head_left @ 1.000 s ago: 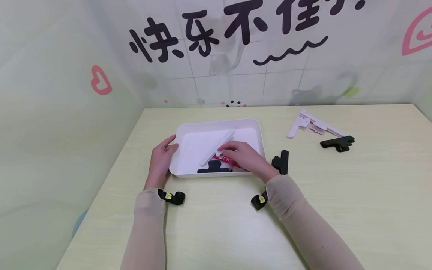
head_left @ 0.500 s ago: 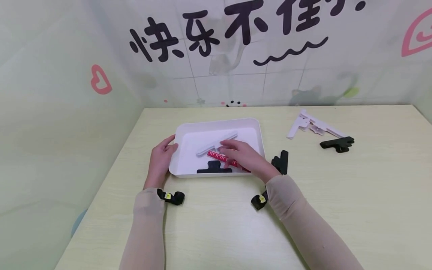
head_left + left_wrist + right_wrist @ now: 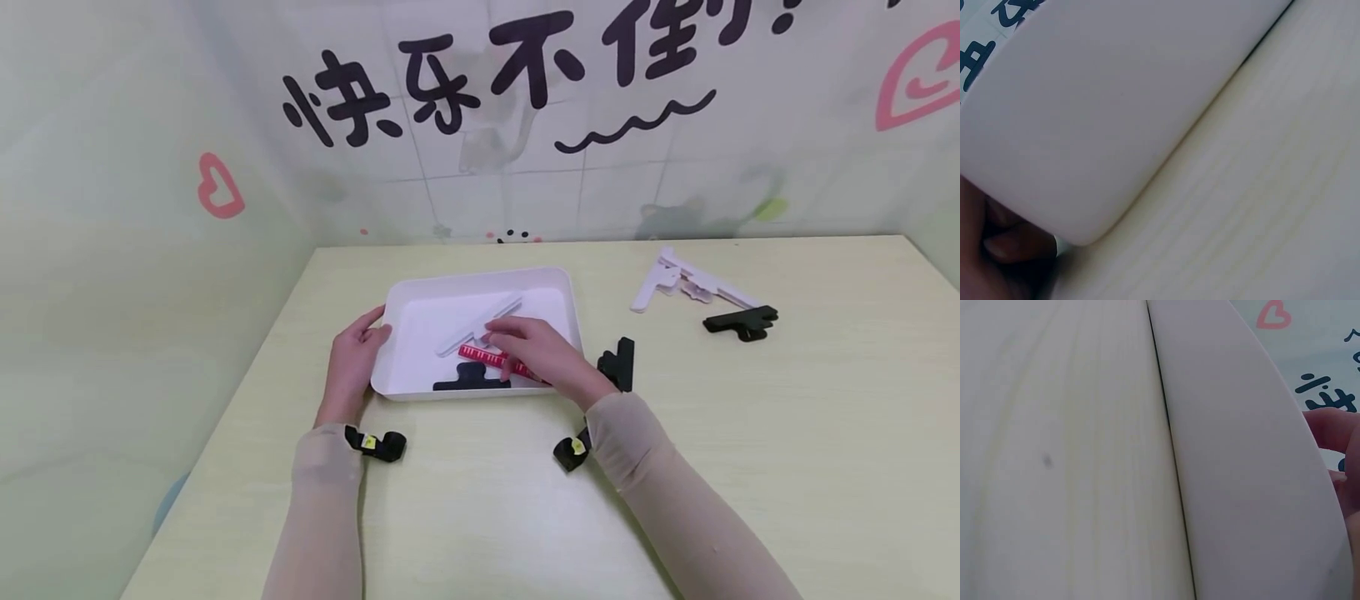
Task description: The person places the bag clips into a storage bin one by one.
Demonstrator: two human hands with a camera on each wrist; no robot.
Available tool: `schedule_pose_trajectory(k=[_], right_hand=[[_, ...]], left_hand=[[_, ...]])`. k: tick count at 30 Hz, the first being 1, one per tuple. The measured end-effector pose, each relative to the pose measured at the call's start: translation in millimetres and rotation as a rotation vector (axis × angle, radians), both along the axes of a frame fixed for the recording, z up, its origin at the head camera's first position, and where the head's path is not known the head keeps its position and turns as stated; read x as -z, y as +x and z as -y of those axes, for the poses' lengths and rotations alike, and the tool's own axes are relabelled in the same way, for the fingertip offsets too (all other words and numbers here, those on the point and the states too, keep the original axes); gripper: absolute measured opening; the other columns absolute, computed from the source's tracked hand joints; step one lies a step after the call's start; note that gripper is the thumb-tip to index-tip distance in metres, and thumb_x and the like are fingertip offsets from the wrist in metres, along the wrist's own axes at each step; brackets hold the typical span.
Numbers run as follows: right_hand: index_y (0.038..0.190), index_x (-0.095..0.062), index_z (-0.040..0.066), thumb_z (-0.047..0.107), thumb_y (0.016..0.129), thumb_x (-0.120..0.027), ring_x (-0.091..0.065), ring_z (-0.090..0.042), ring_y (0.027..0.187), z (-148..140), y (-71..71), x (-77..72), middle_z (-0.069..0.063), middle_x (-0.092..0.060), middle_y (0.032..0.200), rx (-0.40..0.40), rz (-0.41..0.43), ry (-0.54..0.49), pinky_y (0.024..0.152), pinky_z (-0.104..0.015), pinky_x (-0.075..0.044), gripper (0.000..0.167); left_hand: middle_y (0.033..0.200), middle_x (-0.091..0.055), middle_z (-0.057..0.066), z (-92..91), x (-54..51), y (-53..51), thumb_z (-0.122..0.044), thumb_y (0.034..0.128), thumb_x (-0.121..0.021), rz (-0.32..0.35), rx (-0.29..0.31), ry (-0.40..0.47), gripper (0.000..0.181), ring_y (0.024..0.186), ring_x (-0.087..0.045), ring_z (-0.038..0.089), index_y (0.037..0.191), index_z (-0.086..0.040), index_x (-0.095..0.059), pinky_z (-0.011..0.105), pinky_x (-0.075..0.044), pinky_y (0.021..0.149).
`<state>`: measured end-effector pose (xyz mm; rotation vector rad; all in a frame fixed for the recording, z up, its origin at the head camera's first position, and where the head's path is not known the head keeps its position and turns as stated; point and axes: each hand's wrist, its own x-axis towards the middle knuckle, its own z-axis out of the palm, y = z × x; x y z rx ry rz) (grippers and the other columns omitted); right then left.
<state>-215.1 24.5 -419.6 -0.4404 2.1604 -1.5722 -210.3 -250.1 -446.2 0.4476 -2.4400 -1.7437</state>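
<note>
A white rectangular tray (image 3: pixel 420 287) rests on the table. My left hand (image 3: pixel 352 362) grips its left side, thumb at the rim; in the left wrist view curled fingers (image 3: pixel 1016 244) show by the tray's corner. My right hand (image 3: pixel 543 350) reaches over the tray's front right, index finger and thumb pinching the handle of a white clip (image 3: pixel 457 340) that lies slanted inside. Below it are a red clip (image 3: pixel 480 356), partly hidden by my right hand, and a black clip (image 3: pixel 471 379) along the front wall. In the right wrist view the tray's wall hides most of that hand.
Right of the tray, a black clip (image 3: pixel 618 367) lies near my right wrist. Farther right are another black clip (image 3: pixel 742 322) and white clips (image 3: pixel 701 279). A printed cloth (image 3: pixel 480 200) hangs behind the table (image 3: pixel 465 517).
The right fingers spread a little, then came together again at the white clip. That clip shifted off the red clip, whose left end now shows. The left hand stays on the tray.
</note>
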Motion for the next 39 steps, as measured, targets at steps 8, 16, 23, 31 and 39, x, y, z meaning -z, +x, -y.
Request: schedule_pose_trajectory(k=[8, 16, 23, 31, 39], right_hand=[[0.123, -0.052, 0.019, 0.03, 0.091, -0.05, -0.057, -0.028, 0.062, -0.7, 0.7, 1.5, -0.007, -0.063, 0.087, 0.022, 0.006, -0.016, 0.039, -0.025, -0.031, 0.034], [0.117, -0.057, 0.017, 0.026, 0.091, -0.05, -0.051, -0.026, 0.053, -4.7, 0.5, -0.2, -0.011, -0.061, 0.087, 0.084, 0.013, -0.176, 0.042, -0.024, -0.034, 0.028], [0.114, -0.059, 0.015, 0.029, 0.091, -0.051, -0.043, -0.018, 0.055, -10.8, -2.6, -7.8, -0.015, -0.057, 0.088, 0.09, 0.05, -0.287, 0.047, -0.023, -0.035, 0.028], [0.113, -0.059, 0.017, 0.035, 0.088, -0.055, -0.042, -0.017, 0.058, -34.7, -10.5, -19.4, -0.013, -0.052, 0.087, 0.169, 0.032, -0.338, 0.048, -0.02, -0.034, 0.031], [0.118, -0.054, 0.009, 0.037, 0.087, -0.055, -0.042, -0.013, 0.058, -64.0, -21.2, -23.6, -0.008, -0.05, 0.084, 0.266, 0.093, -0.458, 0.047, -0.019, -0.032, 0.042]], left_hand=[[0.088, -0.052, 0.005, 0.7, 0.7, 0.9, -0.036, 0.0879, -0.054, 0.01, 0.005, 0.015, 0.043, 0.073, -0.052, 0.016, 0.13, -0.029, -0.047, 0.024, -0.048, 0.059], [0.086, -0.051, 0.006, 2.1, -0.3, -1.3, -0.036, 0.088, -0.054, 0.009, 0.02, -0.013, 0.043, 0.072, -0.051, 0.016, 0.13, -0.029, -0.047, 0.023, -0.047, 0.057], [0.089, -0.052, 0.007, 1.5, 1.3, 0.3, -0.036, 0.0879, -0.054, 0.008, 0.017, 0.006, 0.043, 0.074, -0.052, 0.017, 0.13, -0.029, -0.047, 0.023, -0.048, 0.059], [0.09, -0.052, 0.007, 1.2, 0.0, 0.7, -0.036, 0.0875, -0.055, 0.013, 0.017, 0.02, 0.044, 0.074, -0.052, 0.016, 0.13, -0.029, -0.046, 0.023, -0.048, 0.059], [0.087, -0.051, 0.007, 1.1, 0.7, 0.7, -0.034, 0.0879, -0.055, -0.003, 0.017, 0.016, 0.043, 0.071, -0.051, 0.015, 0.13, -0.027, -0.047, 0.023, -0.047, 0.056]])
